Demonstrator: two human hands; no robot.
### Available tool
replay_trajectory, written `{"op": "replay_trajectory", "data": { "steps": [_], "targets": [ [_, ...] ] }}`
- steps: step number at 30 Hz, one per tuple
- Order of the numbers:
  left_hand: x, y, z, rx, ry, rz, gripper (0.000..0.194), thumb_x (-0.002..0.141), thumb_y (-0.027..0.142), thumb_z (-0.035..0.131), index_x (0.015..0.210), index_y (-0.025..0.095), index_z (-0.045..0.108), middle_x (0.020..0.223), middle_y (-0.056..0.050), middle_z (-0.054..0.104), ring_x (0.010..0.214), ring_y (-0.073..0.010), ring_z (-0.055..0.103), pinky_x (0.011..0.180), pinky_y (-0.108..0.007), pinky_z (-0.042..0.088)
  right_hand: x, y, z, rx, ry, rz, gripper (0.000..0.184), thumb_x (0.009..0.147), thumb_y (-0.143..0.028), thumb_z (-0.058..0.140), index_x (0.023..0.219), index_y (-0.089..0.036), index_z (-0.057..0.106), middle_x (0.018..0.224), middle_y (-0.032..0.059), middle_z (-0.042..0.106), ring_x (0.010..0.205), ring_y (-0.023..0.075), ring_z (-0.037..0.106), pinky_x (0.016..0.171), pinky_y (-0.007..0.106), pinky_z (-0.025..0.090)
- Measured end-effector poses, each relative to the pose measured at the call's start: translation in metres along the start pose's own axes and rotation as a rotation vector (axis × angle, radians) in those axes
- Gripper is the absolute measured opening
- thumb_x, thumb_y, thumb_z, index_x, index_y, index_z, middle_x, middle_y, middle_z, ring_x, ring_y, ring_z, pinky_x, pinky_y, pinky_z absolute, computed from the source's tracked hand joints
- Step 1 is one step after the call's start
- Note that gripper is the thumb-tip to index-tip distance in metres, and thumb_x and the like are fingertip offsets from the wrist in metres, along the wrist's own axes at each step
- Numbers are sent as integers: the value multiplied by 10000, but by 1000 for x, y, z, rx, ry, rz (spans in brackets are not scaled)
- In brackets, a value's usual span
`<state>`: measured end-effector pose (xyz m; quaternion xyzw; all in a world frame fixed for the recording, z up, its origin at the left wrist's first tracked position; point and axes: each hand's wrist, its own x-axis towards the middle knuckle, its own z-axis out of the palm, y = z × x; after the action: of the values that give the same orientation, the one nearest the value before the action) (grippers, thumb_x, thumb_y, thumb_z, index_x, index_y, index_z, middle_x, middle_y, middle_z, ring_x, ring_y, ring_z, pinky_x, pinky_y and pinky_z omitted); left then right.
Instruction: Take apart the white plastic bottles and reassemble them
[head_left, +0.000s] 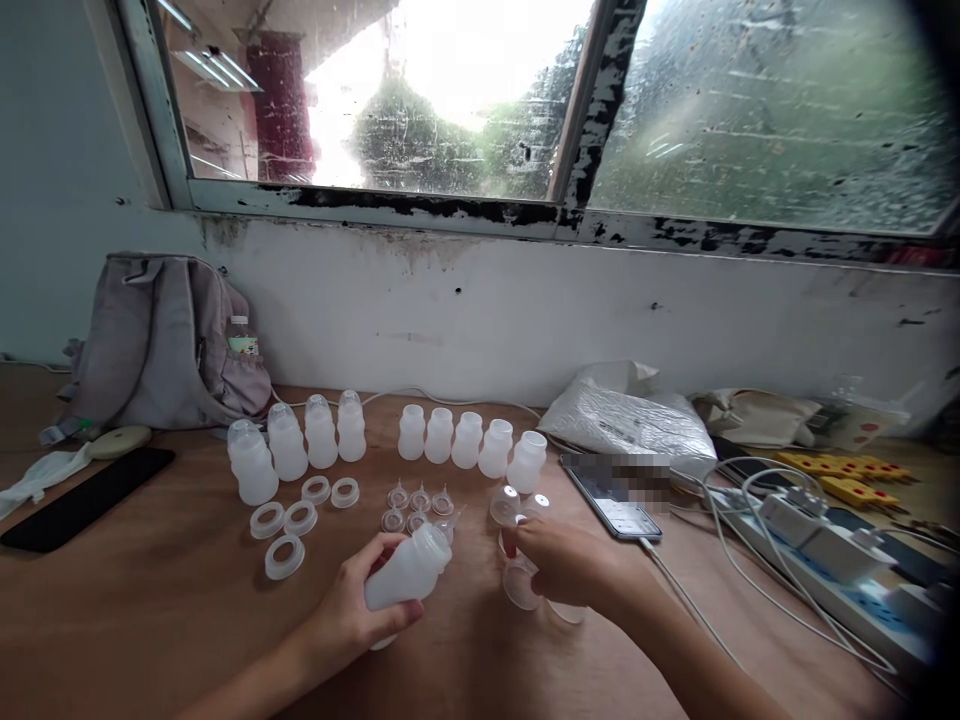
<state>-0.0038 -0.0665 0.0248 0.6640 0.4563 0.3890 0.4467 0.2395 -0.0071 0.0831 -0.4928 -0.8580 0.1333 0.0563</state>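
My left hand [366,600] is wrapped round a frosted white baby bottle [409,575], tilted with its bare threaded neck up and to the right. Among several clear dome caps [520,588], my right hand [562,562] has its fingers bent down and drawn together; what lies between the fingertips is hidden. Behind the held bottle, clear bottle nipples [420,499] lie in rows, partly covered by it. To the left are several white collar rings [300,517]. Farther back stand uncapped bottles [468,442] in a curved row and, left of them, capped bottles [253,468].
A grey backpack [161,340] and a black slab [90,497] are at the left. On the right lie a phone [615,500] on a charging cable, a silvery plastic package [634,415] and a power strip [817,565] with tangled cords. A wall and window bound the table behind.
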Motion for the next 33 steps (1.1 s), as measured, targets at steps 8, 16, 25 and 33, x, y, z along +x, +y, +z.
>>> {"op": "replay_trajectory", "data": {
  "steps": [8,16,25,33],
  "targets": [
    [-1,0,-5,-2,94,-30,408,680,400,614,993,199,447,888,-34,570,807,-180,532,672,-258,432,6,-1,-30,188,26,13,244,793,-270,481,1023,-227,546,839,54,588,760,193,562,641,315,427],
    [2,4,-12,26,177,42,325,710,394,605,966,193,586,1014,-58,563,923,-209,530,770,-272,434,14,0,-36,618,11,-90,335,780,-479,506,899,-170,562,628,9,591,591,141,575,552,261,438],
    [2,2,-10,-42,141,12,359,699,403,609,986,187,601,959,-52,592,862,-209,548,734,-280,438,19,-10,-18,803,-107,-98,372,748,-481,548,920,-152,553,682,19,613,565,129,579,534,261,456],
    [1,8,-12,-32,96,-19,373,692,428,605,964,173,597,907,-44,583,801,-188,546,693,-262,431,16,-19,-16,819,-185,-85,341,742,-445,570,920,-155,546,709,26,618,582,134,591,528,245,439]
  ]
}}
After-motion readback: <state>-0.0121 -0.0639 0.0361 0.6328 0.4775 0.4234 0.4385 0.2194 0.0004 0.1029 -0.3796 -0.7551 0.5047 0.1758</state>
